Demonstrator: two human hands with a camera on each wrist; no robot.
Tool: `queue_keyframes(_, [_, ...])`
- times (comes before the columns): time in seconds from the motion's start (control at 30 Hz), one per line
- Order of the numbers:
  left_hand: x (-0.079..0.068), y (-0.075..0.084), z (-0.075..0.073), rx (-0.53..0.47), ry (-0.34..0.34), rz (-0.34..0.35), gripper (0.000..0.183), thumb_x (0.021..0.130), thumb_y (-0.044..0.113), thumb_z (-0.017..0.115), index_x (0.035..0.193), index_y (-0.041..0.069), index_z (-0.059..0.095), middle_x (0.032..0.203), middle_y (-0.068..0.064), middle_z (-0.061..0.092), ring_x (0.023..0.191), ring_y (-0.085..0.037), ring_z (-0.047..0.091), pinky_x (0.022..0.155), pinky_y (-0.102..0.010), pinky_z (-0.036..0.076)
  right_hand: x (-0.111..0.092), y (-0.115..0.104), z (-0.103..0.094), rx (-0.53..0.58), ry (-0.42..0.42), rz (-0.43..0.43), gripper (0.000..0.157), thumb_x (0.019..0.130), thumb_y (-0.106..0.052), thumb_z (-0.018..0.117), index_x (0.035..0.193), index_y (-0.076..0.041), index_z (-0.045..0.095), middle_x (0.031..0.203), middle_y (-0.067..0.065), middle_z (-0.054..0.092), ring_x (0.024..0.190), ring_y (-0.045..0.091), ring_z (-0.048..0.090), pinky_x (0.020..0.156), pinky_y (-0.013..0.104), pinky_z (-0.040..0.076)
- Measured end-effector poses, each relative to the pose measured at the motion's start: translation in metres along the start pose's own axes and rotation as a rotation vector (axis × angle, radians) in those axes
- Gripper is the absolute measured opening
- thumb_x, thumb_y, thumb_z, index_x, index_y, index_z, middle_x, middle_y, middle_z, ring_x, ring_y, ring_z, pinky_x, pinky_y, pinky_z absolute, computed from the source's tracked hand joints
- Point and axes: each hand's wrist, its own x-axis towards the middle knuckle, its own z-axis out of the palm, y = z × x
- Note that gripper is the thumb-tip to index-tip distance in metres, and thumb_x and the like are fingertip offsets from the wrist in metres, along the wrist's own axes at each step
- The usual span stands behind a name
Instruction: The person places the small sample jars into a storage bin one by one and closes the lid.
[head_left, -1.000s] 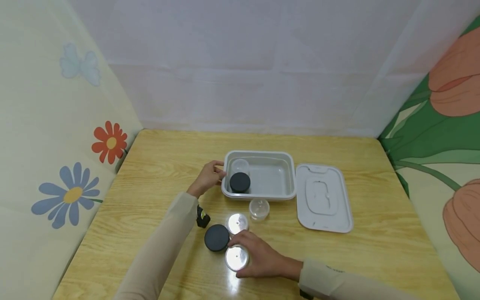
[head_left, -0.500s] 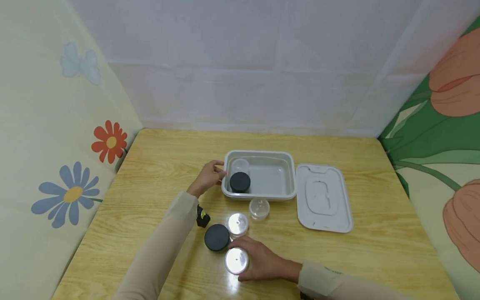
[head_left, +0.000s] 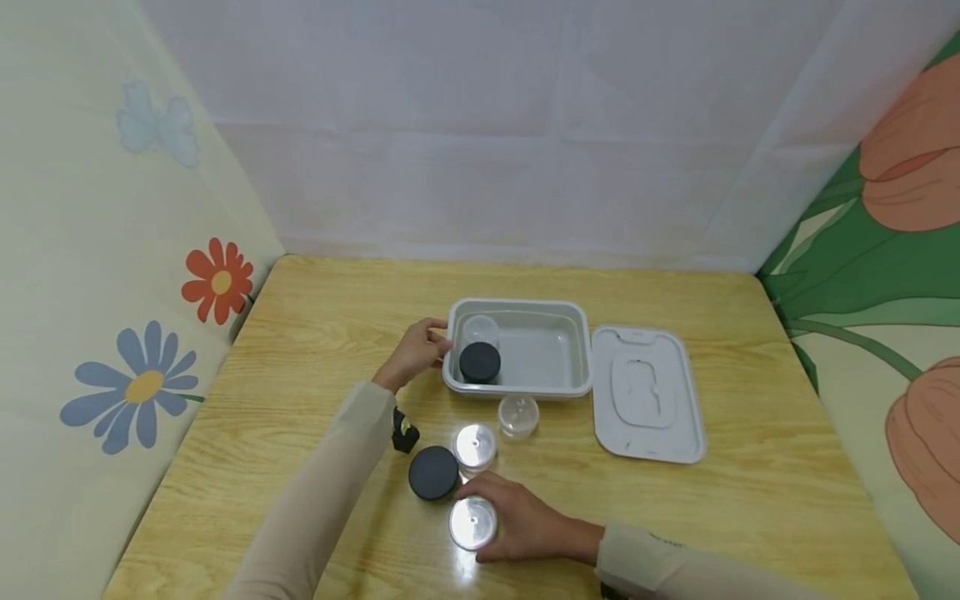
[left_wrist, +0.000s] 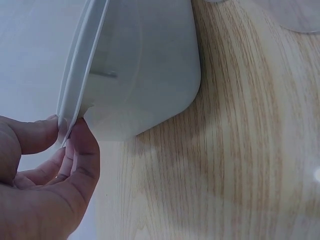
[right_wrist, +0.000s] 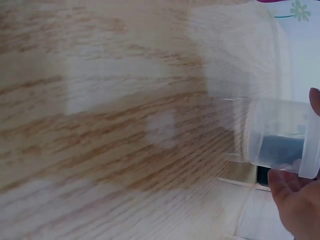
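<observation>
My left hand [head_left: 415, 354] pinches the left end rim of a white plastic box [head_left: 536, 392]; in the left wrist view, thumb and index finger [left_wrist: 85, 150] clasp that rim. Inside the box, at its left end, sit a clear jar [head_left: 480, 327] and a black-lidded jar [head_left: 480, 362]. Near the table's front, my right hand [head_left: 525, 521] curls round a round clear jar [head_left: 472, 523] with a shiny top. The right wrist view has this clear jar [right_wrist: 280, 132] between fingers and thumb; whether it touches the table, I cannot tell.
Beside the held jar stand a black-lidded jar [head_left: 433, 473] and another shiny-topped clear jar [head_left: 475, 447]. A small clear cup [head_left: 518, 417] stands in front of the box. The white lid [head_left: 648, 396] lies flat to the box's right. Cloth walls border the wooden table [head_left: 772, 433].
The right hand and its clear jar have shifted slightly toward the table's front, away from the other clear jar. The left hand has stayed at the box rim.
</observation>
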Motion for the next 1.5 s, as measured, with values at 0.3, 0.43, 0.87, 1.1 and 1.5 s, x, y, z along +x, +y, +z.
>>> queue_keyframes(0.3, [0.001, 0.000, -0.002, 0.011, -0.004, 0.004, 0.043, 0.096, 0.002, 0.051, 0.137, -0.005, 0.039, 0.104, -0.019, 0.056, 0.086, -0.020, 0.059, 0.074, -0.032, 0.058, 0.000, -0.002, -0.006, 0.004, -0.021, 0.035, 0.070, 0.062, -0.016, 0.086, 0.123, -0.008, 0.053, 0.121, 0.003, 0.057, 0.115, 0.015, 0.054, 0.099, 0.027, 0.047])
queue_keyframes(0.43, [0.001, -0.001, 0.000, 0.009, -0.002, 0.010, 0.043, 0.096, 0.001, 0.051, 0.136, -0.006, 0.040, 0.102, -0.018, 0.057, 0.084, -0.019, 0.059, 0.073, -0.031, 0.058, 0.000, -0.002, -0.012, -0.009, -0.039, 0.028, 0.071, 0.063, -0.017, 0.087, 0.123, -0.007, 0.052, 0.122, 0.004, 0.057, 0.115, 0.016, 0.055, 0.100, 0.027, 0.047])
queue_keyframes(0.87, [0.002, -0.002, 0.000, 0.004, 0.000, 0.001, 0.043, 0.095, 0.001, 0.051, 0.136, -0.005, 0.040, 0.101, -0.017, 0.057, 0.083, -0.019, 0.059, 0.074, -0.032, 0.058, 0.007, -0.005, -0.041, 0.046, -0.055, 0.088, 0.072, 0.064, -0.017, 0.086, 0.126, -0.008, 0.052, 0.125, 0.003, 0.057, 0.117, 0.016, 0.053, 0.101, 0.031, 0.046])
queue_keyframes(1.1, [0.002, -0.002, 0.000, -0.005, -0.002, -0.003, 0.043, 0.096, 0.001, 0.051, 0.136, -0.005, 0.039, 0.102, -0.017, 0.056, 0.084, -0.019, 0.059, 0.074, -0.032, 0.058, 0.011, -0.005, -0.064, 0.044, -0.051, 0.107, 0.070, 0.066, -0.018, 0.086, 0.126, -0.010, 0.052, 0.124, 0.004, 0.058, 0.115, 0.017, 0.054, 0.099, 0.034, 0.047])
queue_keyframes(1.5, [0.002, -0.002, 0.001, -0.004, 0.005, -0.005, 0.042, 0.095, 0.001, 0.051, 0.135, -0.005, 0.041, 0.101, -0.018, 0.057, 0.084, -0.019, 0.059, 0.073, -0.032, 0.058, 0.018, -0.004, -0.096, 0.096, -0.020, 0.171, 0.070, 0.067, -0.014, 0.085, 0.128, -0.008, 0.052, 0.127, 0.008, 0.056, 0.112, 0.020, 0.055, 0.091, 0.029, 0.052])
